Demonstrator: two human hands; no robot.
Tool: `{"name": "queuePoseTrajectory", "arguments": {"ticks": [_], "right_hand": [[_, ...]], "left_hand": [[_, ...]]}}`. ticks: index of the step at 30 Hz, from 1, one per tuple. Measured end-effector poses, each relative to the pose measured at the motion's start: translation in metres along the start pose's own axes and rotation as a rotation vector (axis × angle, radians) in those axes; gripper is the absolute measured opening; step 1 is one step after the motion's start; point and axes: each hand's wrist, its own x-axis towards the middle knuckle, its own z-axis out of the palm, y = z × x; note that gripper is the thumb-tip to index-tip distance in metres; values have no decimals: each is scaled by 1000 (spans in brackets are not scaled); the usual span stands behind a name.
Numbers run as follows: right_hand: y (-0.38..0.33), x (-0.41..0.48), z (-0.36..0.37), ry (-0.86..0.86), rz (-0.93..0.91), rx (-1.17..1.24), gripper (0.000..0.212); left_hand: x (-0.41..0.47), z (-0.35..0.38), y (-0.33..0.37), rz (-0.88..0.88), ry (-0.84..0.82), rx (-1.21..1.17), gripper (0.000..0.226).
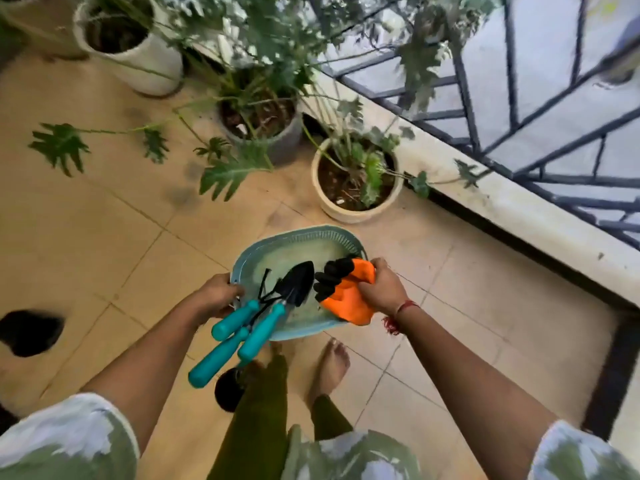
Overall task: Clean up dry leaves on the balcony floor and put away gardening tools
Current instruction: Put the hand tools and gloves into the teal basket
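Observation:
I carry a pale teal oval tray (294, 239) at waist height above the tiled floor. My left hand (216, 296) grips its left rim. Three garden hand tools with teal handles (242, 332) lie across the tray, handles sticking out over the near-left edge; a black trowel blade (299, 282) and a black fork head (265, 289) rest inside. My right hand (382, 289) holds the tray's right side and presses orange gardening gloves with black claws (346, 292) against it.
Potted plants stand ahead: a cream pot (356, 213), a grey pot (284, 143) and a white pot (145, 64), with leaves hanging over the floor. A white ledge (519, 216) with dark railing (485, 109) runs along the right. A dark object (29, 332) lies at the left. My bare feet (332, 362) are below.

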Motion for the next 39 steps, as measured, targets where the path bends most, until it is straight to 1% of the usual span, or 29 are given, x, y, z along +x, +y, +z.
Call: {"name": "queuePoseTrajectory", "arguments": {"ticks": [4,10,14,17,21,23,25,28,29,33,37,39], "right_hand": [[49,-14,-32,71,103,98,40],[111,-30,-54,138,286,259,39],[138,-34,-74,162,407,336,38],[151,-40,-89,202,468,387,38],[170,-38,-114,276,516,465,36],[182,-30,-123,312,535,501,36],[194,-21,-128,349,552,533,38],[215,0,-128,402,573,638,35],[221,7,-127,406,585,660,35],[244,37,-118,390,619,705,42],[259,65,-110,364,627,710,38],[268,79,-106,370,634,696,37]], "left_hand": [[0,43,42,48,-50,105,20],[4,99,98,93,-127,307,17],[8,132,136,110,-172,422,13],[12,152,163,156,-188,494,18],[24,183,200,246,-194,617,15],[35,199,215,281,-184,670,22],[56,214,226,323,-211,697,29],[103,241,233,383,-229,769,41],[102,247,239,405,-223,795,43],[122,270,253,450,-175,928,34],[179,284,254,452,-222,997,36],[196,292,259,471,-239,1078,34]]}}
